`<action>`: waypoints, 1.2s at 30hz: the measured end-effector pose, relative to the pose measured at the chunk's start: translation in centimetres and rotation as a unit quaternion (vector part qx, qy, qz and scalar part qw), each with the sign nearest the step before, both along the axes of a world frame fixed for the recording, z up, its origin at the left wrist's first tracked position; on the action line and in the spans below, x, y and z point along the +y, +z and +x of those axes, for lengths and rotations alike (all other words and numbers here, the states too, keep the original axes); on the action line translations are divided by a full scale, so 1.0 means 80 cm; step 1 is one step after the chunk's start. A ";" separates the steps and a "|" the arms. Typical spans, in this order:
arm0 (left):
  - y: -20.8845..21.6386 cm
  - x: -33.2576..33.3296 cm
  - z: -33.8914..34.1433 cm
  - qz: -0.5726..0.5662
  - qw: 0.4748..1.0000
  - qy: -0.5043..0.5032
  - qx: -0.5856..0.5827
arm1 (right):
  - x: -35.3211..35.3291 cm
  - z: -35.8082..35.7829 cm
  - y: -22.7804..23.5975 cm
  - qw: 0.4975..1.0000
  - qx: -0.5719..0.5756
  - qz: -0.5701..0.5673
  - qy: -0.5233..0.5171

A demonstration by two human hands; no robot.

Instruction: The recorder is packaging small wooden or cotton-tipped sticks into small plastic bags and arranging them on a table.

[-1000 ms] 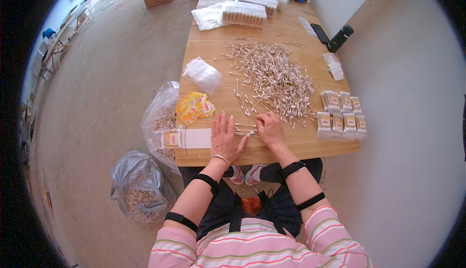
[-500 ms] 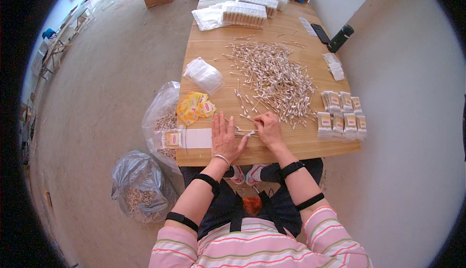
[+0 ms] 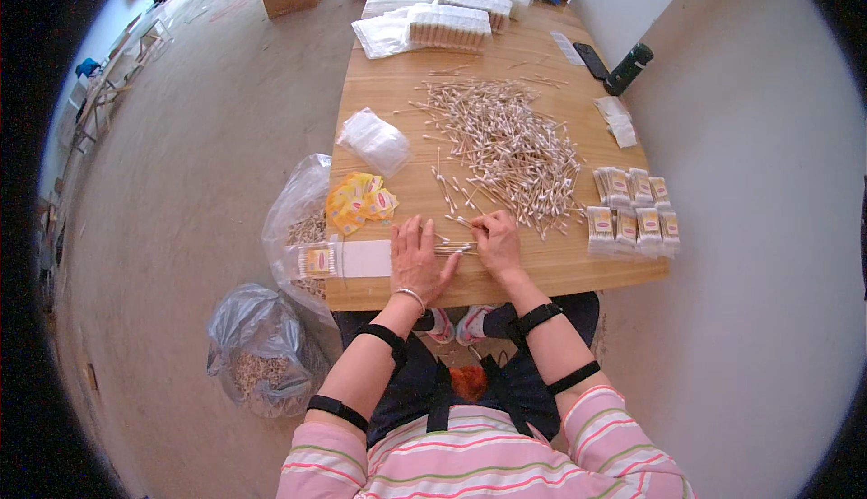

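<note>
My left hand (image 3: 416, 257) lies flat on the table, fingers stretched out and thumb spread. It rests beside the right end of a white strip (image 3: 367, 259). Between my hands lies a small row of cotton swabs (image 3: 454, 249). My right hand (image 3: 497, 244) is closed in a pinch at the right end of that row. A swab tip sticks out by its fingertips; the rest is hidden under the fingers. At the strip's left end sits a clear packet of swabs (image 3: 316, 261) with a yellow label. The large heap of loose swabs (image 3: 510, 142) spreads beyond my right hand.
Yellow printed cards (image 3: 359, 203) and clear bags (image 3: 374, 141) lie at the left. Several filled packets (image 3: 625, 225) stand at the right edge. Farther off are bundled packs (image 3: 449, 27), a phone (image 3: 591, 61) and a dark bottle (image 3: 629, 69). Sacks of swabs (image 3: 266, 354) sit on the floor.
The whole view has shifted slightly. My left hand stays flat and my right hand keeps its pinch by the swabs; little else differs.
</note>
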State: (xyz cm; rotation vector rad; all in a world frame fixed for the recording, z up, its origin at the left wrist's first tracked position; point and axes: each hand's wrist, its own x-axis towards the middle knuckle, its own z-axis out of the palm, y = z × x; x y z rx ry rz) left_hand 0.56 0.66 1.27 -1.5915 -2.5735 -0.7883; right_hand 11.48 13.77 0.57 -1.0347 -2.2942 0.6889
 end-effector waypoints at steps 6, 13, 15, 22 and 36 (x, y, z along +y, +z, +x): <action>0.000 -0.002 -0.001 0.012 0.998 -0.025 -0.049 | -0.001 -0.002 -0.004 1.000 0.002 -0.004 -0.013; -0.007 -0.005 -0.005 0.044 0.993 -0.067 -0.086 | -0.020 -0.018 -0.005 0.998 0.019 -0.030 0.046; -0.004 -0.005 -0.004 0.062 0.996 -0.056 -0.039 | -0.025 -0.023 -0.005 0.997 0.019 -0.040 0.066; -0.002 -0.007 -0.008 0.085 0.991 -0.081 -0.057 | -0.009 -0.066 0.019 0.997 -0.033 0.059 -0.042; 0.002 -0.004 -0.004 0.094 0.988 -0.057 -0.108 | 0.052 -0.029 0.001 0.994 -0.098 0.019 -0.043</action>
